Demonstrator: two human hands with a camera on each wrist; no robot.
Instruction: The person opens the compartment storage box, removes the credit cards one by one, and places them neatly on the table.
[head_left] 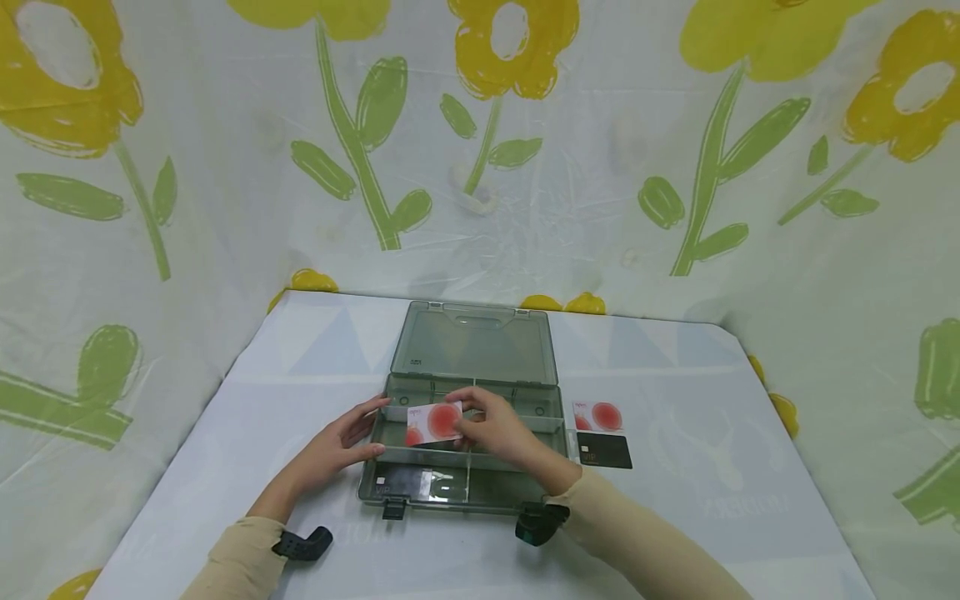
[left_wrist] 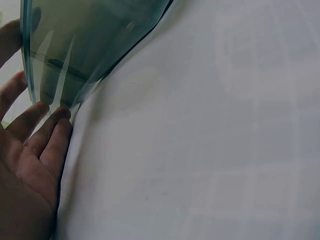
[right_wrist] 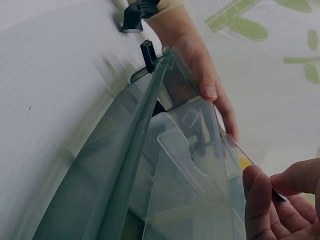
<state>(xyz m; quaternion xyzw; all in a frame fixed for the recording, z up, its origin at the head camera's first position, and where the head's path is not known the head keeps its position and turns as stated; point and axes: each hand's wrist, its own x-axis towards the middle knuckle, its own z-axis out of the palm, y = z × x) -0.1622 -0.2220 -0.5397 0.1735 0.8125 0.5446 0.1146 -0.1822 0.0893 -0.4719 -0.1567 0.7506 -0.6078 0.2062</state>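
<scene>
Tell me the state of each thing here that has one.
Storage box: open
Lid: swung back
Left latch: unfastened
Held red card: pinched by right hand
Left hand: touching box's left edge
Inside black card: lying at near left
Outside red card: on table
Outside black card: on table

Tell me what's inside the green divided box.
A black VIP card lies in the front-left compartment. The right hand and its red-and-white card hide part of the middle row.
</scene>
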